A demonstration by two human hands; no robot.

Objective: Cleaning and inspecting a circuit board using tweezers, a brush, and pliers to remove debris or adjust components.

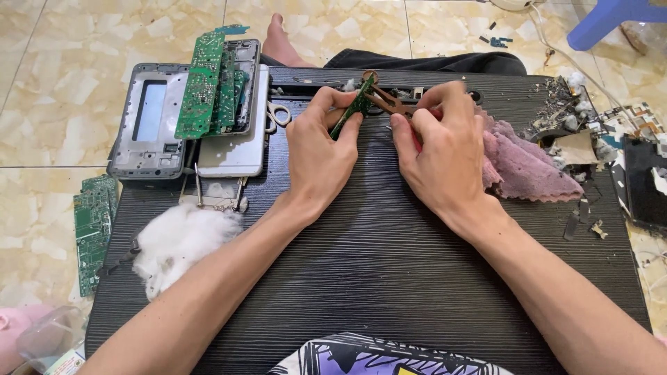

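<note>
Forearms reach out over black ribbed table [375, 264]. White cotton wad [177, 243] sits near its left edge. Left hand [316, 156] pinches small green circuit board [354, 107], thumb & fingers closed round it, board tilted, just above table's far side. Right hand [445, 149] curled tight on red-handled tool [415, 139], w/ pink cloth [524, 167] beside it. Further left: grey phone frames [149, 121] under green boards [201, 83]. Scrap bits [563, 104] far right.

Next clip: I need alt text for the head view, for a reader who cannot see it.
Over a dark ribbed table, the left hand holds a small green circuit board while the right hand works on it with a red-handled tool. A pink cloth lies to the right; white cotton and stacked boards lie to the left.
</note>
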